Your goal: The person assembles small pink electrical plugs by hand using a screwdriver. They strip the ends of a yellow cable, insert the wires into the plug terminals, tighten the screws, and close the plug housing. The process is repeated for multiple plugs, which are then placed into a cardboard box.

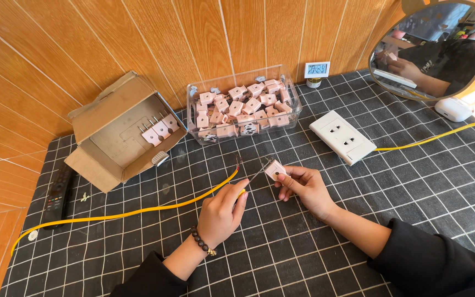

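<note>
Two hands [221, 212] [303, 187], one screwdriver [251, 180], one plug [275, 169]

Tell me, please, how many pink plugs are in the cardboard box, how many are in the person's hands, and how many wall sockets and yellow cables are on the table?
Pink plugs in the cardboard box: 3
Pink plug held in the right hand: 1
White wall socket: 1
Yellow cables: 2
Total: 7

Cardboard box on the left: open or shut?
Open. The cardboard box lies tipped on its side, flaps spread, with pink plugs visible inside.
</note>
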